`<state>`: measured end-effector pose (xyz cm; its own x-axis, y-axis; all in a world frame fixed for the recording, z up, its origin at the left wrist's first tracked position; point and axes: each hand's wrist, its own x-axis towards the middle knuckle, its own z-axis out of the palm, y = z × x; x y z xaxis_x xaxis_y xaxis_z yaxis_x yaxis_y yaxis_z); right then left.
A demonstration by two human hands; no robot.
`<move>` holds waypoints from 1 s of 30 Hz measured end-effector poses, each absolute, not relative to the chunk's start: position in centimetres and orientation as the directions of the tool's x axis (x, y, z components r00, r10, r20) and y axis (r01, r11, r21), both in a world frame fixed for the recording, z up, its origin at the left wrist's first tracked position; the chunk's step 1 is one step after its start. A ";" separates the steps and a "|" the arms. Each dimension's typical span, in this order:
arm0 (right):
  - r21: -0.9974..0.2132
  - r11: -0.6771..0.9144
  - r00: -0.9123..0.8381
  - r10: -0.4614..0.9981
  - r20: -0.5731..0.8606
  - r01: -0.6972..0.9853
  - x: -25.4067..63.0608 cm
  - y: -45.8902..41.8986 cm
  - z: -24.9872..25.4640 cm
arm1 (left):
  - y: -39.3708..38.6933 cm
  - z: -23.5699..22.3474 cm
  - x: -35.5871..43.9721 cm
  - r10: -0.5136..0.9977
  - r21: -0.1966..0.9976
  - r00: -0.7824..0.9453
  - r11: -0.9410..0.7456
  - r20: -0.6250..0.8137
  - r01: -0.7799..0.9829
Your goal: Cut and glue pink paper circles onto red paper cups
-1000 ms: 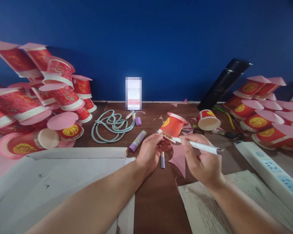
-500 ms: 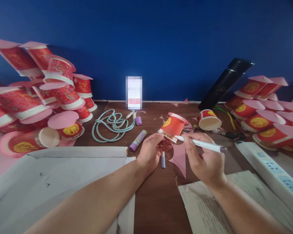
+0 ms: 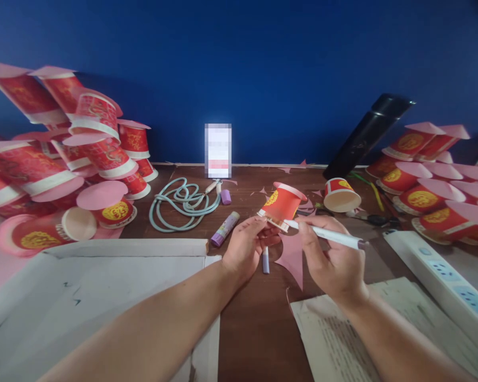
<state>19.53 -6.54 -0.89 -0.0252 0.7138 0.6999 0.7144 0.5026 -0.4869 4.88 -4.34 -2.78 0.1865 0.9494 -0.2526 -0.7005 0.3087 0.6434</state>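
Note:
A red paper cup [image 3: 283, 201] with a yellow emblem and a pink paper disc on its upper end is tilted above the table. My left hand [image 3: 245, 244] pinches the cup's lower pale rim between thumb and fingers. In my right hand [image 3: 331, 254] is a white marker pen [image 3: 334, 237], its tip at the right side of that rim; whether it touches I cannot tell. Below the hands lie a pen cap [image 3: 266, 261] and a pink paper offcut [image 3: 291, 261]. A purple glue stick [image 3: 225, 229] rests beside my left hand.
Stacked red cups with pink discs stand left [image 3: 103, 159] and right [image 3: 418, 200]. A loose cup [image 3: 341, 196] lies near a leaning black flask [image 3: 368, 135]. Around are a coiled cable [image 3: 171, 229], a lit phone [image 3: 218, 151], a white box [image 3: 123, 245], a power strip [image 3: 424, 252] and printed paper [image 3: 326, 329].
My right hand and the marker have shifted slightly right along the cup's rim. My left hand keeps its hold on the cup, which has hardly moved.

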 end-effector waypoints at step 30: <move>-0.453 0.563 -0.089 0.689 0.720 0.692 19.4 -6.7 -0.9 | -4.3 -3.3 5.2 0.978 0.815 0.167 0.196 -0.123 -0.546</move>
<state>19.42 -6.69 -0.92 -0.0889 0.6885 0.7197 0.6916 0.5627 -0.4528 5.18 -4.35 -3.33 0.1673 0.9782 -0.1230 -0.5460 0.1958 0.8146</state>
